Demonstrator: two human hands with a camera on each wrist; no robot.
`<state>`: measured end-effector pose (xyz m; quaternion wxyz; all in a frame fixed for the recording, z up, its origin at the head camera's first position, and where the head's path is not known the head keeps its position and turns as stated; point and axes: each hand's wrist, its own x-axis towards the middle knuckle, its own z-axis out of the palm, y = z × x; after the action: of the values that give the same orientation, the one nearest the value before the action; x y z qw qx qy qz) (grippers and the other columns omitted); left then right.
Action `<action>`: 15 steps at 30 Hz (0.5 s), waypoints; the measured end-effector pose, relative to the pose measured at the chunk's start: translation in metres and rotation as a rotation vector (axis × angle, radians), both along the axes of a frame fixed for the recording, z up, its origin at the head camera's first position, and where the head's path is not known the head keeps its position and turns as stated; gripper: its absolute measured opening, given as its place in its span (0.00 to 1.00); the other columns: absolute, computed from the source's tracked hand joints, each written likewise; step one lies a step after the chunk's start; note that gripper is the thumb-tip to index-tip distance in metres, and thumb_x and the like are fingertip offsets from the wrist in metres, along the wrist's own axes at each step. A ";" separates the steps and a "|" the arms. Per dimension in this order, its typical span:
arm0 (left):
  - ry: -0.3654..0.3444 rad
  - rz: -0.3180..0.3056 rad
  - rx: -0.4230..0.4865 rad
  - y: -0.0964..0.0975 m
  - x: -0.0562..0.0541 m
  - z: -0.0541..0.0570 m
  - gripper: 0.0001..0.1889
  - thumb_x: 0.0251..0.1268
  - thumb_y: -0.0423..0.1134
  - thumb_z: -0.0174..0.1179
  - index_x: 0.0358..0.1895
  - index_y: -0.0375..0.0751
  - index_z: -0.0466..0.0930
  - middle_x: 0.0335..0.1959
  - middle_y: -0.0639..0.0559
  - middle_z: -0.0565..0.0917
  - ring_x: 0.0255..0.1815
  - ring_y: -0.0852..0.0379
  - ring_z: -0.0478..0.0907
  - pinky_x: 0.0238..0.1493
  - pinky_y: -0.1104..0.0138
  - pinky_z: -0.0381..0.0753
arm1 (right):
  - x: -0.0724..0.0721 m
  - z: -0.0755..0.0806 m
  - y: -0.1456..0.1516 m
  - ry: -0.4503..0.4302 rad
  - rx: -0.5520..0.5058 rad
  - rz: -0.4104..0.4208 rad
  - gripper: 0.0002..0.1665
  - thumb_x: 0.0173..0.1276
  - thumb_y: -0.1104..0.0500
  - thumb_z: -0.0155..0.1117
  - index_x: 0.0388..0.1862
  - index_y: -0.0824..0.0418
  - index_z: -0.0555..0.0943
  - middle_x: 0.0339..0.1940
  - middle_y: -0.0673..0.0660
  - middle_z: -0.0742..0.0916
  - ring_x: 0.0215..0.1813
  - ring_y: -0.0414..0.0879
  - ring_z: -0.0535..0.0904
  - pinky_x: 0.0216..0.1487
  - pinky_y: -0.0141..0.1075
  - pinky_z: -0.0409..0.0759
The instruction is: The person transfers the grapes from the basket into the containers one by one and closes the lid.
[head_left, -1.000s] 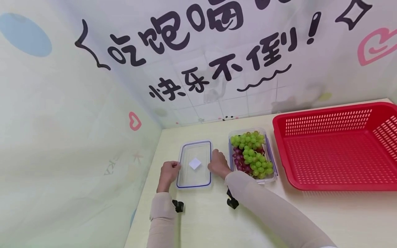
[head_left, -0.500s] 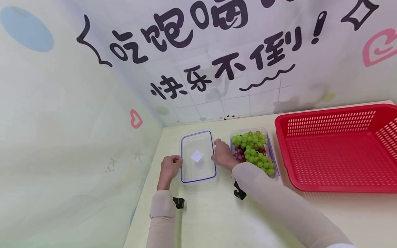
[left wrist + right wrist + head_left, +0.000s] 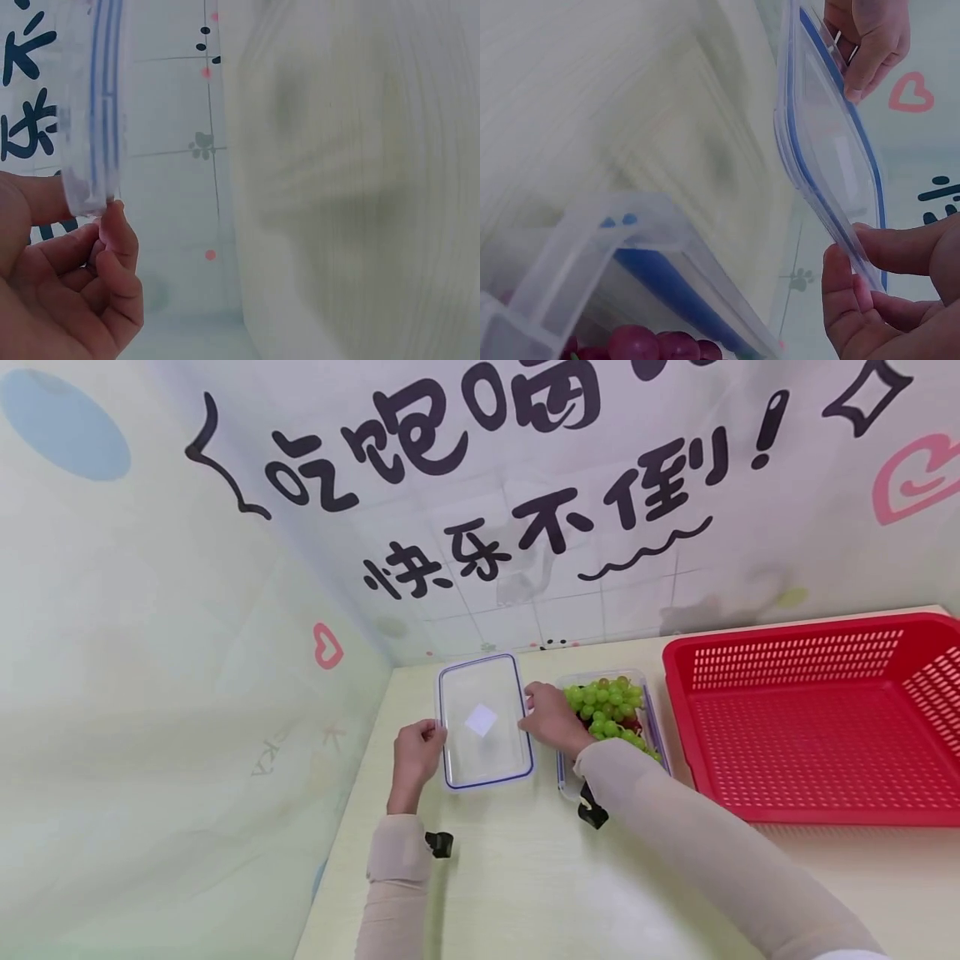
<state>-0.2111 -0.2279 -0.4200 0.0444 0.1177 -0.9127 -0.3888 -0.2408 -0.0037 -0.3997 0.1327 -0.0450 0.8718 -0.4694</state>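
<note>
A clear rectangular container lid (image 3: pixel 486 752) with a blue seal and a pale diamond-shaped label is held above the table. My left hand (image 3: pixel 418 755) pinches its left edge between thumb and fingers, which the left wrist view shows close up. At the opposite edge, my right hand (image 3: pixel 553 718) pinches it the same way. Just right of the lid stands a clear container (image 3: pixel 570 787) filled with green grapes (image 3: pixel 606 700) and red grapes (image 3: pixel 634 343). My right hand and forearm hide part of it in the head view.
A large red perforated basket (image 3: pixel 817 752) stands on the right of the pale table (image 3: pixel 517 885). A printed wall covering (image 3: pixel 465 610) rises behind the table and along its left side. Black wrist cameras (image 3: pixel 439 845) hang at both wrists.
Both hands have raised the lid off the table and carried it away from the body and slightly right. My right forearm now covers more of the grape container.
</note>
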 end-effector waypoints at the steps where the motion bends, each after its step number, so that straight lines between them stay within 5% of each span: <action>1: 0.014 0.000 0.004 0.002 0.000 0.001 0.11 0.71 0.35 0.56 0.44 0.31 0.84 0.30 0.46 0.78 0.30 0.54 0.71 0.30 0.67 0.70 | 0.000 0.001 0.002 0.004 -0.003 -0.006 0.35 0.66 0.67 0.67 0.70 0.69 0.68 0.55 0.61 0.82 0.52 0.52 0.77 0.52 0.41 0.80; 15: 0.136 0.029 0.094 0.029 -0.002 0.015 0.12 0.69 0.35 0.60 0.49 0.31 0.83 0.34 0.42 0.82 0.34 0.52 0.76 0.33 0.69 0.74 | -0.005 0.023 0.031 0.170 -0.019 -0.054 0.25 0.61 0.70 0.70 0.57 0.68 0.75 0.48 0.62 0.83 0.46 0.54 0.79 0.46 0.40 0.82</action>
<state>-0.2136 -0.1985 -0.4047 0.1066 0.1062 -0.8865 -0.4376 -0.2454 0.0275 -0.3771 0.0450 -0.0623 0.8764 -0.4754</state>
